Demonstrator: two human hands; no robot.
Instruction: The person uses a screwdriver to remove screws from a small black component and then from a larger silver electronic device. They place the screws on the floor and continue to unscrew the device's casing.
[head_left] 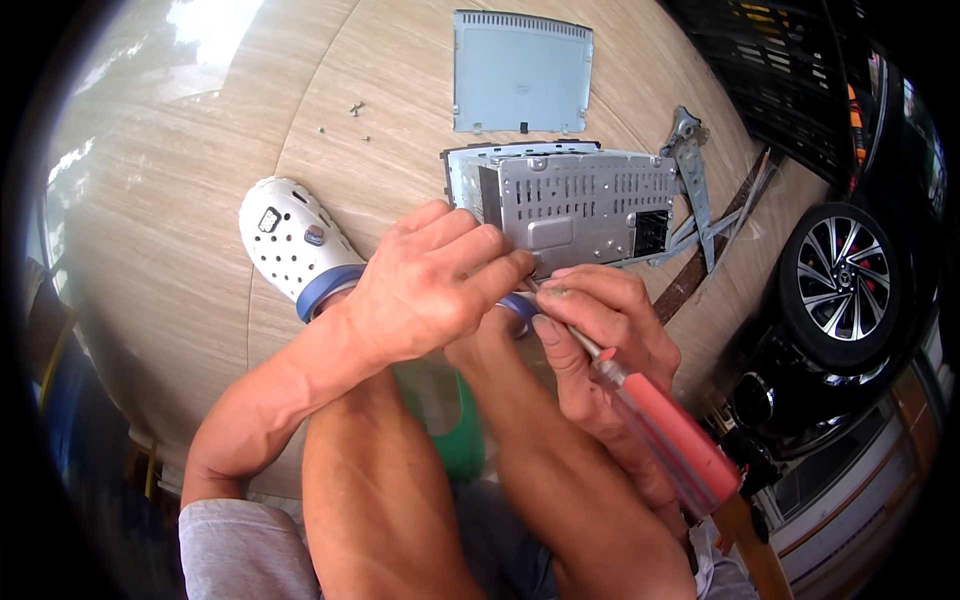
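A screwdriver point(655, 425) with a red, clear handle lies across my right hand point(610, 330), whose fingers close round its shaft. The shaft slants up and left to the near lower corner of a silver metal car stereo point(590, 205), which has slotted sides. At that same corner my left hand point(430, 280) is closed, thumb hidden, fingertips by the screwdriver's tip. Whatever the left fingers pinch there, if anything, is hidden. Beyond the stereo, a bluish metal cover plate point(522, 75) with a slotted edge lies flat on the floor.
Several small screws point(355, 108) lie on the tiled floor point(200, 190) at the far left. A metal bracket mechanism point(695, 180) rests right of the stereo. A white clog point(285, 230) is on my left foot. A small car wheel point(840, 270) and black vehicle-like parts stand at right.
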